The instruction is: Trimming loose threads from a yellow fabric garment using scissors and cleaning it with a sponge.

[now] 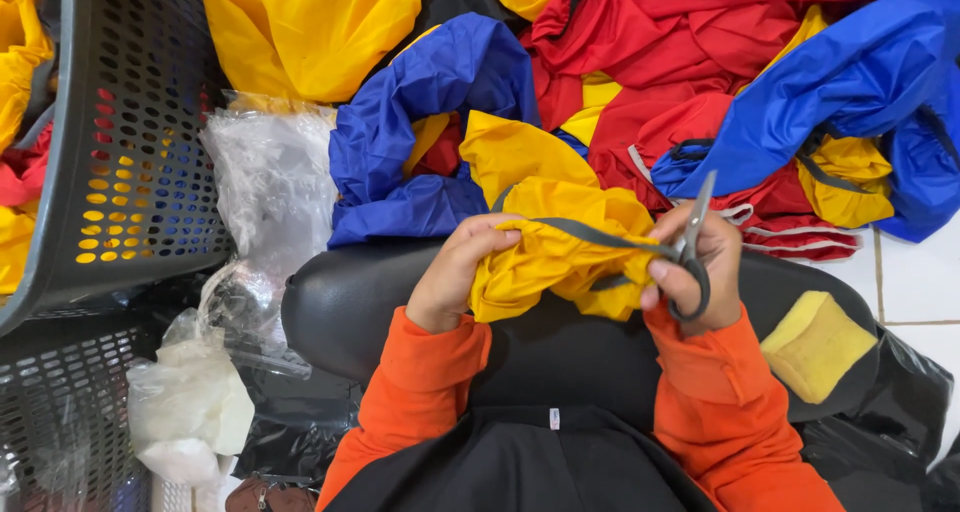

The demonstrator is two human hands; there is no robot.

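The bunched yellow fabric [560,257] is being gripped by the left hand [455,272] while scissors [690,247] are being held in the right hand [700,277], so the grey strap [590,234] or fingers risk being nicked.

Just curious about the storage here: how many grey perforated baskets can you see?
2: one upper basket at far left holding coloured fabric, one lower basket at bottom left beneath it. Others may lie out of view.

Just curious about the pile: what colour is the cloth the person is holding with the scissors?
Yellow cloth, with a dark grey strap across it, seen best in the head view.
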